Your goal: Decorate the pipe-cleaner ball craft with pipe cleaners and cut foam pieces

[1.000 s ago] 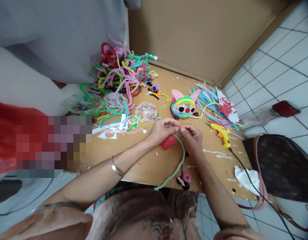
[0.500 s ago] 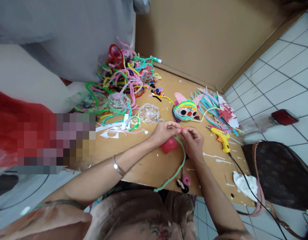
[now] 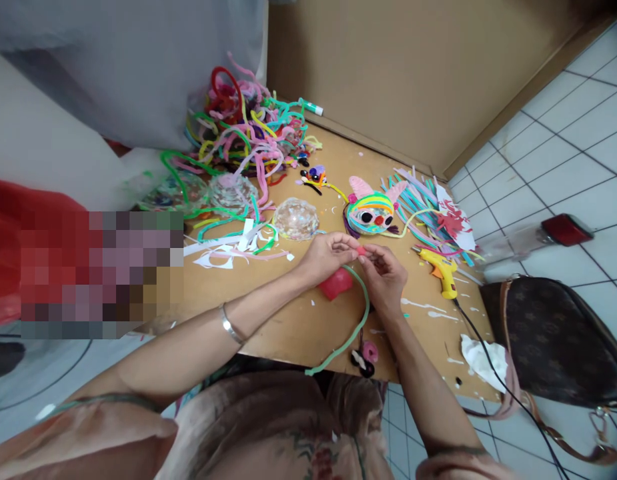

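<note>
A person wore a loose, brownish-pink top [image 3: 238,427] with a red-and-green floral motif [image 3: 324,461] on its front. Wide sleeves [image 3: 103,433] ended near the elbows in narrow grey-green trim [image 3: 113,398]. A shiny, silver-coloured bangle [image 3: 231,325] circled the forearm behind the left hand [image 3: 325,261].

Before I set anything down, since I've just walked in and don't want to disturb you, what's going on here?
A person's left hand and right hand meet above the table, pinching a small red piece between the fingertips. A green stem curves from beside them toward the near edge, and a larger red thing sits just below the left hand. Beyond them stands a decorated ball with pink ears; a yellow glue gun lies to the right.
</note>
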Demonstrator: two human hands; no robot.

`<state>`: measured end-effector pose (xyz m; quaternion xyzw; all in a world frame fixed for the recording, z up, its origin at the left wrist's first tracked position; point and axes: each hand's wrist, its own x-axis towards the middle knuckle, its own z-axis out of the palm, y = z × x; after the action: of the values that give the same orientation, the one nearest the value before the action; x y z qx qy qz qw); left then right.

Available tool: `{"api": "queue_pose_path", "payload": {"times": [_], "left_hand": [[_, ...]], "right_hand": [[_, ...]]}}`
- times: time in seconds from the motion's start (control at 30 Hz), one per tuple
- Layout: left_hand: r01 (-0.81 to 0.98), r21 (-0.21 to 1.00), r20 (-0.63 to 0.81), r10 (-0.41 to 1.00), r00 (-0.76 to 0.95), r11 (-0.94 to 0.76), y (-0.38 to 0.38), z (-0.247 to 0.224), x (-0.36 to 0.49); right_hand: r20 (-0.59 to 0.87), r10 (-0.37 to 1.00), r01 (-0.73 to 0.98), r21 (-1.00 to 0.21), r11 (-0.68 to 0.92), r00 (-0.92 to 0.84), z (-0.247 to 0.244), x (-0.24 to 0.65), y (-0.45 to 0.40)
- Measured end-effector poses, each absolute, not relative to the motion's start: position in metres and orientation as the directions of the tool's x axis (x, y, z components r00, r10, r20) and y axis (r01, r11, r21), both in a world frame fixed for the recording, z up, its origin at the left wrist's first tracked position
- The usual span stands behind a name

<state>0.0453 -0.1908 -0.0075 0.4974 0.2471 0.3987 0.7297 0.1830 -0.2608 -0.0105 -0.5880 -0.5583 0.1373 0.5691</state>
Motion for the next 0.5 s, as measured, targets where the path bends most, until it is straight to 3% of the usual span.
{"api": "queue_pose_path", "payload": {"times": [0.5], "left_hand": [[-0.307,0.947,0.086,0.841,0.534,0.098,-0.1910,-0.0025,0.0428]], "right_hand": [[0.479,0.814,0.555,-0.795,0.243,0.330,-0.0069,0.1833,-0.2619]]}}
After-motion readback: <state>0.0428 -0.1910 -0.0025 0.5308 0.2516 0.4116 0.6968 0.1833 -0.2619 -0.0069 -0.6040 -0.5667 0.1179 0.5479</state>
